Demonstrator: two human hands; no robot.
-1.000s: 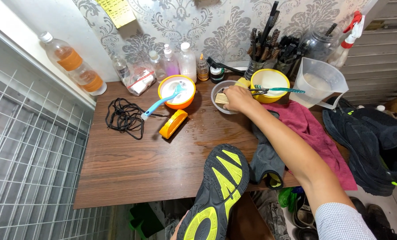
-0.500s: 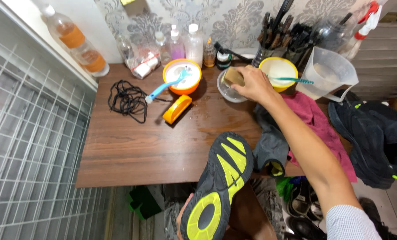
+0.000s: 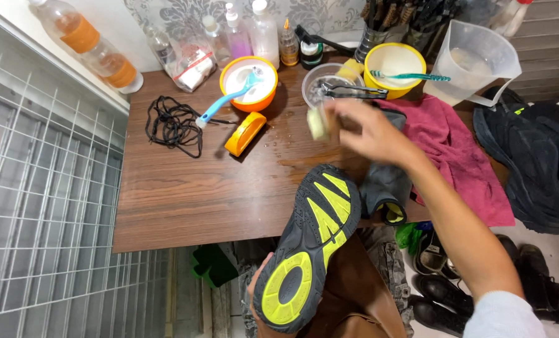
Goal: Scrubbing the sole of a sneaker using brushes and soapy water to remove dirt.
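Observation:
My right hand [image 3: 370, 131] is above the brown wooden table [image 3: 185, 194], blurred, its fingers closed on a small pale yellow sponge [image 3: 318, 122]. A shoe [image 3: 311, 241] with a grey and neon yellow sole lies sole up, its toe over the table's front edge. My left hand [image 3: 259, 285] grips the shoe from below at the heel, with only the fingers showing. Behind my right hand stands a small clear bowl [image 3: 322, 87] with dark tongs across it.
At the back stand an orange bowl [image 3: 249, 82] with a blue brush, a yellow bowl [image 3: 394, 65] with a teal toothbrush, bottles and a clear jug [image 3: 478, 61]. A black cord [image 3: 173, 122], a yellow brush [image 3: 245, 133], a pink towel [image 3: 456, 156] and dark shoes [image 3: 533, 163] lie around. White wire grid at left.
My right hand has come back from the clear bowl toward the shoe, bringing the sponge with it. The shoe has stayed in place.

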